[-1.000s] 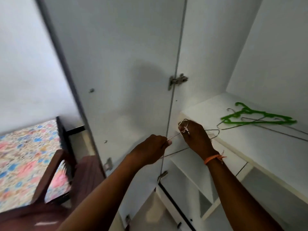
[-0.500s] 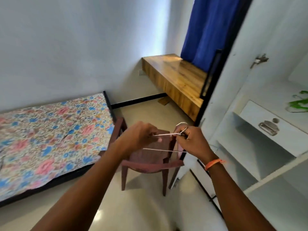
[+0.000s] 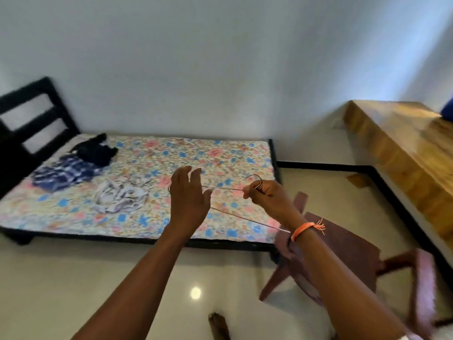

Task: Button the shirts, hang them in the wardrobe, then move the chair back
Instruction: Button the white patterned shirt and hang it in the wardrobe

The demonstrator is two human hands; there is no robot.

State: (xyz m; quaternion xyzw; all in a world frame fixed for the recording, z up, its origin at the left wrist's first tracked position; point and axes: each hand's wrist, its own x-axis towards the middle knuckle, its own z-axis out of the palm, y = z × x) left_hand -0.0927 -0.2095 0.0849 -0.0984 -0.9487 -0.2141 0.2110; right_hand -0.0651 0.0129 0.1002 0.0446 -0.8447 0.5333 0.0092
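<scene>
Since the earlier frame, view and body have turned from the wardrobe toward the bed, and the left hand (image 3: 188, 200) has let go of the wire hanger (image 3: 226, 188) that both hands were holding.

Wire hanger: carried in the air over the near edge of the bed (image 3: 171, 231), hook uppermost. The right hand (image 3: 268, 196) pinches it just below the hook, fingers curled round the wire; one arm of the wire runs left behind the left hand, the lower wire slants down toward the right wrist.

Left hand: fingers spread and straight, holding nothing, in front of the hanger's left end. Contact with the wire cannot be confirmed.

Shirts: three garments lie on the floral bedcover, none on a hanger. A dark shirt (image 3: 96, 149) sits nearest the headboard, a blue checked shirt (image 3: 62, 173) just beside it, a pale patterned shirt (image 3: 121, 195) nearer the middle. Whether any is buttoned cannot be told; the frame is blurred.

Chair (image 3: 343, 256): stands at lower right, beside the bed's foot corner, not yet returned.

Assessment: the step in hand appears to be bringing a hanger to the shirts. The next move calls for reaching a shirt with the free left hand, most likely the pale one, checking its buttons, and threading the hanger through the collar.
</scene>
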